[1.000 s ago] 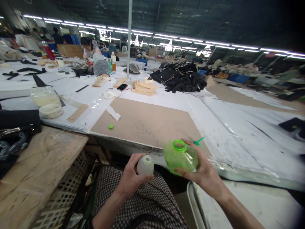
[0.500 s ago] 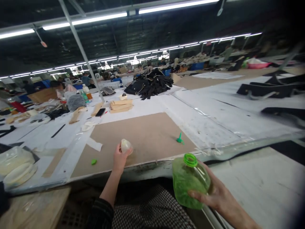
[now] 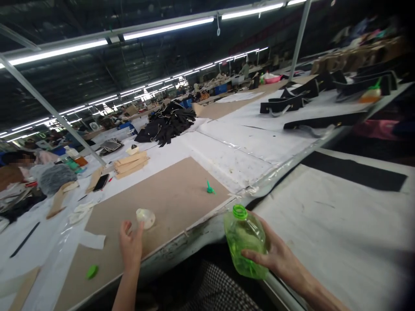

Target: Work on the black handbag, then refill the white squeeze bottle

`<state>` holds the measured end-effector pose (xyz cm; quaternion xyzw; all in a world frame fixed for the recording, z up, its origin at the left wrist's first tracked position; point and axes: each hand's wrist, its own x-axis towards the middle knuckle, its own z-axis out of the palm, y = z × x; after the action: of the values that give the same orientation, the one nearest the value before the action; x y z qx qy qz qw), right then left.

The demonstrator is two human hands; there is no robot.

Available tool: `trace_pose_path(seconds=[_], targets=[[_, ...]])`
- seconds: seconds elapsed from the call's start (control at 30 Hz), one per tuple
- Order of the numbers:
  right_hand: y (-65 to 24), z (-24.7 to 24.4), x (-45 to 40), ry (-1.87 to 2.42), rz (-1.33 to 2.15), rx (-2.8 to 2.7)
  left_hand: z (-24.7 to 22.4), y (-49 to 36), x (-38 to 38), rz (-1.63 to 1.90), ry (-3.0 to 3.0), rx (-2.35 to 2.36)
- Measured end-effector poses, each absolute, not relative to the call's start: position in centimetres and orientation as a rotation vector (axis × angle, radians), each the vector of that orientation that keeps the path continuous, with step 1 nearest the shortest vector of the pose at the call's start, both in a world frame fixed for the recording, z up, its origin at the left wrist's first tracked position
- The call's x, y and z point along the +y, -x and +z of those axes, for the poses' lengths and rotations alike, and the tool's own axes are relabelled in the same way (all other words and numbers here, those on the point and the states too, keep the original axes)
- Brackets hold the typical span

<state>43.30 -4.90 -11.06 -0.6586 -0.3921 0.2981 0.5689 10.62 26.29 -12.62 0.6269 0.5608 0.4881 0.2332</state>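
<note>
My right hand [image 3: 272,255] is wrapped round a clear green bottle [image 3: 244,244] with an open neck, held upright just off the table's front edge. Over the brown sheet [image 3: 175,190], my left hand [image 3: 131,242] has its fingers apart. Close to its fingertips, a small translucent container [image 3: 145,218] rests on the sheet. A green cap [image 3: 92,271] lies near the sheet's lower left part. Toward the right side of the sheet is a green nozzle piece [image 3: 209,188].
Folded tan pieces [image 3: 131,164] and a phone [image 3: 101,182] lie beyond the sheet. Farther back is a black fabric pile [image 3: 167,123]. Black strips [image 3: 324,121] lie at the right, near an orange-filled bottle [image 3: 371,93]. A person [image 3: 17,166] is at the far left.
The view has turned to the right. My left hand has let go of the translucent container, which now rests on the sheet. My right hand still holds the green bottle.
</note>
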Motion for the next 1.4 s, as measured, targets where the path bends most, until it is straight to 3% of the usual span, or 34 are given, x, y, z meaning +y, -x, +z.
trace_pose_path(seconds=[0.1,0.3,0.47,0.67,0.93,1.03,1.17,1.4], targets=[[-43.3,-12.0,-4.8,1.571,0.69,-0.923,-11.2,-11.8,24.2,1.392,-1.883,1.472],[-42.6,-13.6,-4.5,1.589,0.787,-0.944,-7.9,-17.3,21.6,1.127,-2.328,1.239],[-43.1,-15.0,-4.3,1.543,0.834,-0.948,-7.2,-12.2,23.1,1.084,-2.35,1.808],[-42.4,-13.3,-3.9,1.388,0.945,-0.951,-8.6,-0.2,23.5,0.645,-2.066,2.353],[-40.5,-10.3,-2.3,1.091,1.079,-0.885,-9.3,5.1,25.6,0.288,-2.027,2.219],[-39.9,-9.4,-2.0,1.042,1.105,-0.908,-7.0,1.1,23.0,0.508,-1.885,2.039],[-38.1,-8.7,-1.5,1.19,1.028,-1.084,-3.0,-7.5,16.3,0.896,-1.772,1.447],[-34.2,-8.6,-0.3,1.334,0.704,-1.422,0.5,-13.7,10.0,0.889,-1.814,0.871]])
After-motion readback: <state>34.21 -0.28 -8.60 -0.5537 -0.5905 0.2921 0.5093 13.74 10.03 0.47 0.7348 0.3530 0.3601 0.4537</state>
